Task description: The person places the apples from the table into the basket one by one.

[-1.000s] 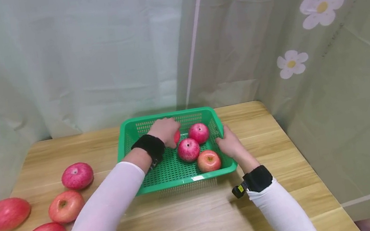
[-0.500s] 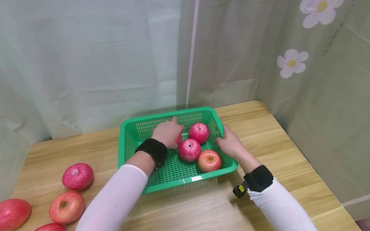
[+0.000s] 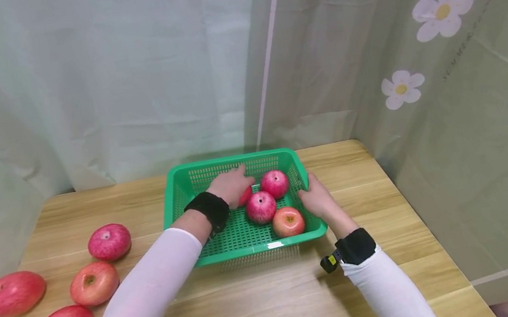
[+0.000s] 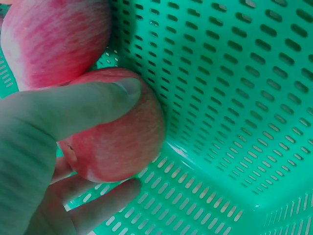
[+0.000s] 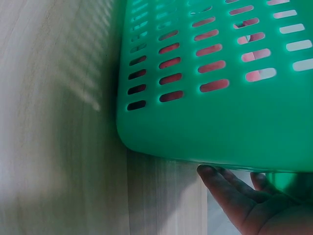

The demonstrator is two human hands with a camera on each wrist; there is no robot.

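My left hand (image 3: 230, 188) is down inside the green plastic basket (image 3: 246, 251), toward its back wall. In the left wrist view, its thumb lies across a red apple (image 4: 122, 147), with fingers along the apple's lower side; in the head view, the index finger points out past it. A darker pink apple (image 4: 58, 39) presses against the held one. Two pinkish-red apples, one at the back (image 3: 275, 184) and one in the middle (image 3: 261, 208), and a paler orange-red apple (image 3: 288, 222) sit in the basket's right half. My right hand (image 3: 316, 198) grips the basket's right rim.
Several more apples rest on the wooden table (image 3: 257, 311) at the left, among them a dark pink apple (image 3: 109, 242) and an orange-red apple (image 3: 93, 284). A pale curtain (image 3: 149, 86) hangs close behind the table, and a flowered curtain (image 3: 488, 145) runs along the right.
My left index finger has straightened away from the apple since a second ago, and the hand has shifted slightly. More of the red apple shows beneath it. The right hand stays on the rim.
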